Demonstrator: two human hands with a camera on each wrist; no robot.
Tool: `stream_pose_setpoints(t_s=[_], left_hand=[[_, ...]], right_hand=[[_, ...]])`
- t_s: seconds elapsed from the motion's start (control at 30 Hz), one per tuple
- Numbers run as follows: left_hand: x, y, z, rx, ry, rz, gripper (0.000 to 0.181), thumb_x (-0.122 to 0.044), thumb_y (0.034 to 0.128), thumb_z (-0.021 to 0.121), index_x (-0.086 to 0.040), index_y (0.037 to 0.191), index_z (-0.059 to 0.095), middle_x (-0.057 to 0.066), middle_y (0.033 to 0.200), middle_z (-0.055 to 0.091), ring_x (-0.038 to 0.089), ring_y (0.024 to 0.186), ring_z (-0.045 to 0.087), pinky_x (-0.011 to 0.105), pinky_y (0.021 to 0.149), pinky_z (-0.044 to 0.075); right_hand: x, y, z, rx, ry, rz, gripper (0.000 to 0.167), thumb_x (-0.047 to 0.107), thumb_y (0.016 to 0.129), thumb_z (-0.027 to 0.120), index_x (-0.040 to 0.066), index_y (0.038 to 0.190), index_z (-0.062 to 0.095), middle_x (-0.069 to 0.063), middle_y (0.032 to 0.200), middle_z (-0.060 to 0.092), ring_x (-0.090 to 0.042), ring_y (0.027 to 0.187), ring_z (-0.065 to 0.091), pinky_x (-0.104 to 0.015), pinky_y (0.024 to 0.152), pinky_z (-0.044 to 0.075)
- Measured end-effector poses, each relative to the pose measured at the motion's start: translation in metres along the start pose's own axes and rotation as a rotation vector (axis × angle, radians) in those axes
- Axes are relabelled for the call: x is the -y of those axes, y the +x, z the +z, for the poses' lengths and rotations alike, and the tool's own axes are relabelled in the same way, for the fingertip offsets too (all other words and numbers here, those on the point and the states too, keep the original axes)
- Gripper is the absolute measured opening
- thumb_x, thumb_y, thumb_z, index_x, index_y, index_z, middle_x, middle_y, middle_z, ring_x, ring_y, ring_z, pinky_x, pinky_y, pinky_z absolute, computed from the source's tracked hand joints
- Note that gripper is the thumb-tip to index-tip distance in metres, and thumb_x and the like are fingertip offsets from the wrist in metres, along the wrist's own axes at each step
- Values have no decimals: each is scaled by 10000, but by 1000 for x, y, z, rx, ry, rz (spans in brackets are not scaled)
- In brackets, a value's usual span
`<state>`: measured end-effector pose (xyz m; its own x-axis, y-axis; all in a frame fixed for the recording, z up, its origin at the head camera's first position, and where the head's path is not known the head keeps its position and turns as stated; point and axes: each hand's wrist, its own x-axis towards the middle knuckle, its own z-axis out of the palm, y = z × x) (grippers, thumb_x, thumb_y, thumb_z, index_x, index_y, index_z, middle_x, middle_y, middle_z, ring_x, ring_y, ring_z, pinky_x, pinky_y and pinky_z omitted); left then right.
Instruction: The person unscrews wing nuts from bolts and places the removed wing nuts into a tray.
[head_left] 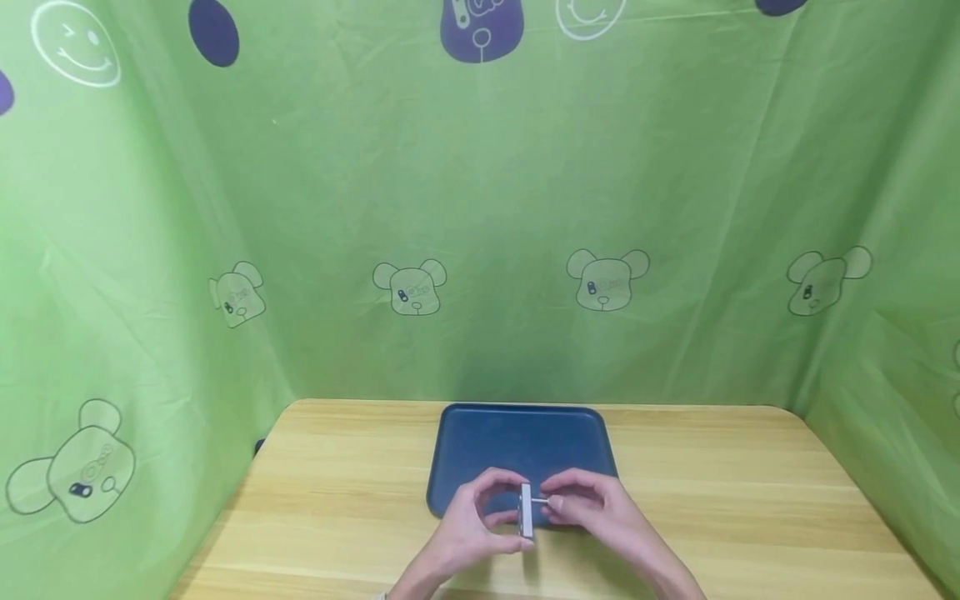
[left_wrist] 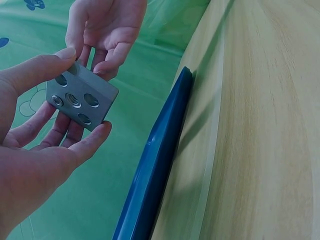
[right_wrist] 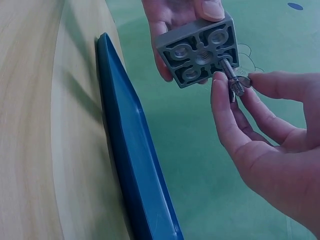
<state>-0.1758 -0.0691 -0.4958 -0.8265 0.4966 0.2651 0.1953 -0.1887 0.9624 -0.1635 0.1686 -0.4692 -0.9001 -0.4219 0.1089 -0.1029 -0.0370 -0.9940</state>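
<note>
A square grey metal plate with several round holes is held up over the tray's near edge. My left hand grips it by opposite edges, thumb on one side and fingers on the other. From one corner hole a threaded bolt sticks out towards my right hand. Around the bolt's end sits a small metal piece that looks like a wing nut, which the right thumb and fingers pinch. Fingertips partly cover this piece. In the left wrist view, the bolt's round head sits in its hole.
Behind and below the hands, a dark blue rectangular tray with a raised rim lies on the light wooden table. Green patterned cloth hangs behind the table and at both sides.
</note>
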Motion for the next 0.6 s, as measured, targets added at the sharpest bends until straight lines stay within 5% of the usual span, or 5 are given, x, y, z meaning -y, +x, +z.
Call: stream_pose_setpoints(t_s=[0.2, 0.33, 0.6], left_hand=[[0, 0, 0, 3, -19, 2, 664, 148, 690, 834, 67, 1295, 571, 200, 1322, 571, 436, 1279, 523, 474, 1053, 559], [-1, -1, 0, -7, -9, -6, 666, 153, 681, 831, -27, 1282, 608, 168, 1316, 580, 372, 1266, 548, 472, 1052, 561], [-2, 0, 0, -10, 2, -9, 682, 144, 684, 832, 62, 1306, 565, 133, 1311, 585, 319, 1257, 566, 465, 1050, 564]], right_hand=[[0, 0, 1, -8, -50, -10, 376, 58, 958, 692, -135, 1263, 587, -347, 1211, 626, -235, 1057, 718, -342, 947, 625], [1, 0, 2, -17, -60, 0, 369, 57, 943, 710, -115, 1251, 602, -311, 1194, 640, -240, 1041, 722, -351, 933, 632], [0, 0, 1, -24, -61, 20, 336, 31, 929, 715, -106, 1222, 625, -285, 1166, 659, -256, 1027, 726, -357, 922, 637]])
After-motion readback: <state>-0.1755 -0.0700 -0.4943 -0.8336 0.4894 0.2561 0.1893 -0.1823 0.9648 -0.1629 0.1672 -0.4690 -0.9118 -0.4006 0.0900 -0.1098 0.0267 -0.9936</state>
